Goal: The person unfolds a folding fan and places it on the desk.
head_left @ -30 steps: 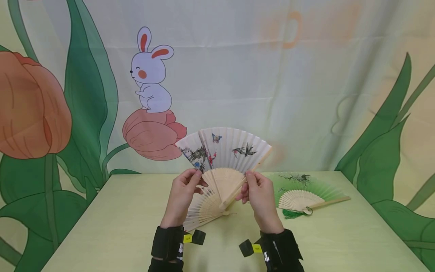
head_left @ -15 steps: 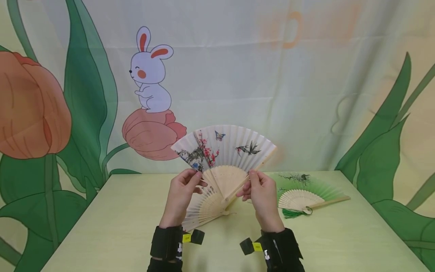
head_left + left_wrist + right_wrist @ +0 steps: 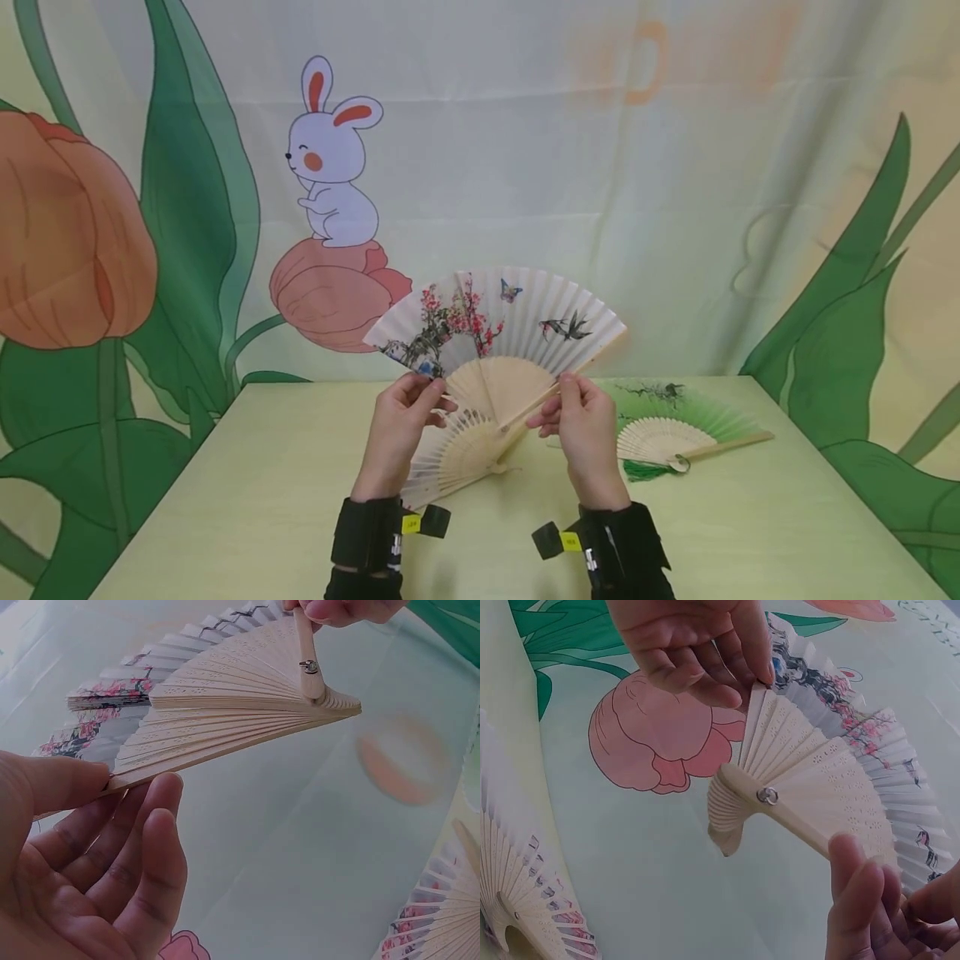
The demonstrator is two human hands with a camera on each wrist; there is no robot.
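Observation:
A white folding fan [image 3: 525, 325], printed with pink blossoms, a butterfly and a bird, is spread wide and held up between both hands. My left hand [image 3: 401, 429] pinches its left outer rib between thumb and fingers. On the other side, my right hand [image 3: 585, 433] pinches the right outer rib. The fan's pale slats [image 3: 817, 765] meet at a metal rivet [image 3: 767, 796] at the bottom. In the left wrist view, some slats [image 3: 217, 701] are still bunched near the middle. Behind it on the table lies a second white fan [image 3: 450, 458], spread and partly covered.
A green folding fan [image 3: 693, 417] with a green tassel [image 3: 647, 472] lies spread at the right of the table [image 3: 247, 500]. Behind the table hangs a cloth backdrop [image 3: 525, 167] printed with a rabbit and tulips.
The held fan has spread wider and more of the pink blossom print shows. My right hand has moved slightly to the right; my left hand has hardly moved.

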